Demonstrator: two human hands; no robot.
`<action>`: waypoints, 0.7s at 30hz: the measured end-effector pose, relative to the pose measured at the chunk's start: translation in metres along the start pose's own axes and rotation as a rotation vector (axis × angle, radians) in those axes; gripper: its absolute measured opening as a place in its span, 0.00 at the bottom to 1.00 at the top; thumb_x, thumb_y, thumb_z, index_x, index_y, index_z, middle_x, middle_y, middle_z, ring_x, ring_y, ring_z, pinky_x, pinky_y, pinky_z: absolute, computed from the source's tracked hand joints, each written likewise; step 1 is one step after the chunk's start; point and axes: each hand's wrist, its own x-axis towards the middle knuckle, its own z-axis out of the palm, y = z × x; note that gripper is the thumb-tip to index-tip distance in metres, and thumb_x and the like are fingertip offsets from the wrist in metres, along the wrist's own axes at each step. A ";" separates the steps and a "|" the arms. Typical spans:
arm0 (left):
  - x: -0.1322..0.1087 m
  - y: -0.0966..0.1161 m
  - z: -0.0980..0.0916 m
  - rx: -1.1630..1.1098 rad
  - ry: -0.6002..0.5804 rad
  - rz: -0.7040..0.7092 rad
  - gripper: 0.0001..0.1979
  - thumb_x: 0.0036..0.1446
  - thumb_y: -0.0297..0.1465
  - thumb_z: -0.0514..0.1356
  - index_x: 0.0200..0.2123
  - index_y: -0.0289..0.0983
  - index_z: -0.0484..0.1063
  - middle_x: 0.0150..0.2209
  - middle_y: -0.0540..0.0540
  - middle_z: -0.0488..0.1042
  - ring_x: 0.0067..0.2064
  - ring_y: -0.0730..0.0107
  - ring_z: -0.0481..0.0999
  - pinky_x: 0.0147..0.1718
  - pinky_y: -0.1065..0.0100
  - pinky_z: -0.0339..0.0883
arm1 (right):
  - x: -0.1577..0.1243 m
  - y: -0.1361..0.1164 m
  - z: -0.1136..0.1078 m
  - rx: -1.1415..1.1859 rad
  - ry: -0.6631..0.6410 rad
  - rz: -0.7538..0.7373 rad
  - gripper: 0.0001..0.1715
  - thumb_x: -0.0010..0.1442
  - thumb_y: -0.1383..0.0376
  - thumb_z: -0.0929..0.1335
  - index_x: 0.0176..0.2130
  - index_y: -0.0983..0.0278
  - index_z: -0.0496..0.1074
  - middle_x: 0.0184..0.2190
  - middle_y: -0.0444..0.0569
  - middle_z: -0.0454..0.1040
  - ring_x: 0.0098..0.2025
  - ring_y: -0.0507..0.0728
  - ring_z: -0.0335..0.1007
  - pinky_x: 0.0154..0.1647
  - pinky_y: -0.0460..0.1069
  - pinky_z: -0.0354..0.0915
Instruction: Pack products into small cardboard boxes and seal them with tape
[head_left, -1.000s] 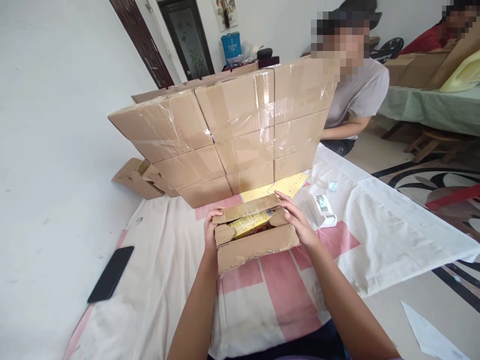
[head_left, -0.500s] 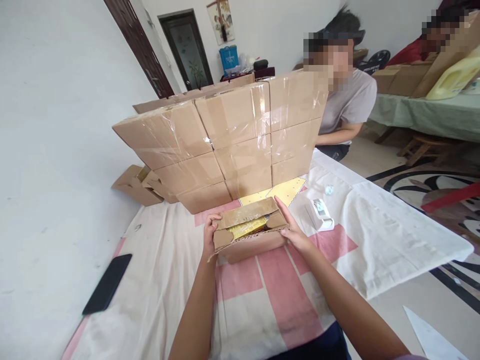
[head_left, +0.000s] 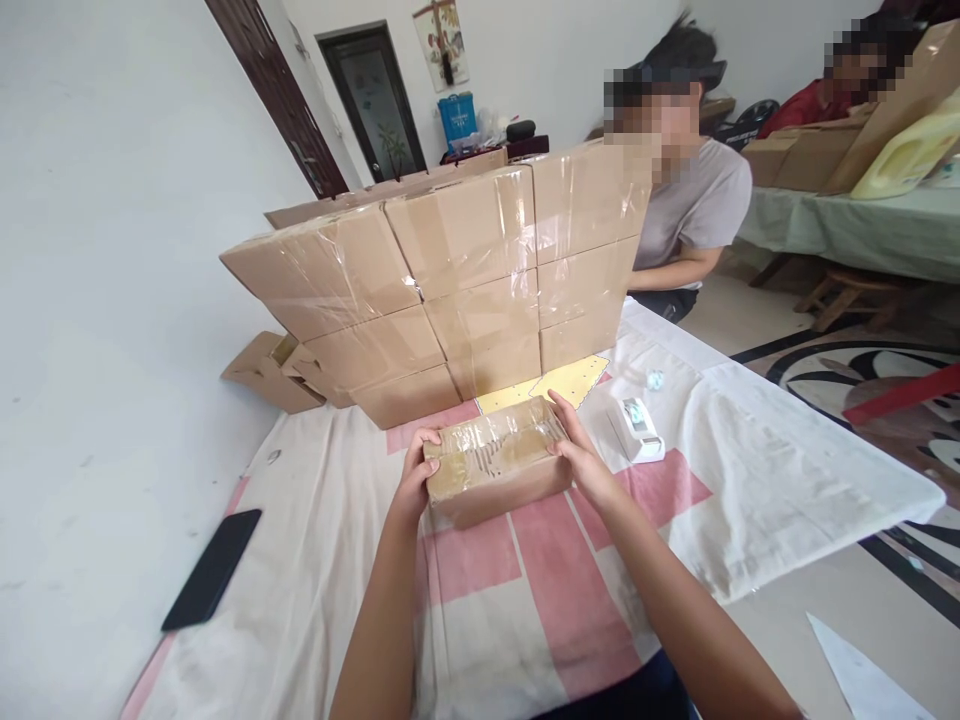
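Note:
A small cardboard box (head_left: 495,468) sits on the white and pink cloth (head_left: 540,580) in front of me, its top flaps folded down flat and showing old clear tape. My left hand (head_left: 415,480) grips the box's left end with the fingers curled over the top edge. My right hand (head_left: 581,458) presses against its right end, fingers laid along the far flap. The yellow contents are hidden under the flaps.
A wall of taped cardboard boxes (head_left: 450,280) stands just behind. A white tape dispenser (head_left: 636,430) lies to the right, a black phone (head_left: 211,568) at the left, flattened cartons (head_left: 274,368) beyond. A person in a grey shirt (head_left: 694,215) sits behind the stack.
The box's flaps were open with a yellow package showing; now they are folded shut and both hands hold them down at the box's ends.

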 end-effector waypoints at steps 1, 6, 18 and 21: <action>0.001 0.002 -0.001 0.002 -0.011 -0.010 0.19 0.43 0.41 0.67 0.37 0.42 0.67 0.45 0.45 0.72 0.43 0.58 0.74 0.39 0.64 0.67 | 0.000 0.000 0.000 -0.003 -0.004 -0.003 0.50 0.52 0.66 0.66 0.71 0.51 0.55 0.75 0.43 0.52 0.79 0.61 0.37 0.78 0.63 0.39; 0.000 0.007 0.000 0.016 -0.018 -0.034 0.18 0.43 0.40 0.66 0.36 0.42 0.65 0.45 0.46 0.72 0.42 0.59 0.73 0.38 0.65 0.67 | 0.003 -0.004 0.001 0.002 -0.013 0.004 0.48 0.49 0.67 0.65 0.69 0.51 0.59 0.74 0.42 0.54 0.78 0.61 0.39 0.79 0.62 0.39; 0.000 0.008 -0.001 0.089 0.020 -0.024 0.17 0.43 0.41 0.66 0.37 0.43 0.69 0.48 0.44 0.75 0.48 0.52 0.75 0.42 0.59 0.69 | 0.007 -0.010 0.007 0.002 0.018 -0.026 0.47 0.46 0.67 0.65 0.66 0.52 0.65 0.70 0.43 0.62 0.76 0.62 0.48 0.78 0.61 0.44; 0.000 0.006 -0.004 0.124 0.011 -0.022 0.17 0.45 0.42 0.66 0.37 0.44 0.69 0.49 0.44 0.75 0.50 0.50 0.75 0.44 0.57 0.70 | 0.006 -0.006 0.010 0.028 0.025 -0.044 0.45 0.47 0.67 0.66 0.65 0.53 0.65 0.68 0.45 0.65 0.74 0.63 0.52 0.76 0.61 0.48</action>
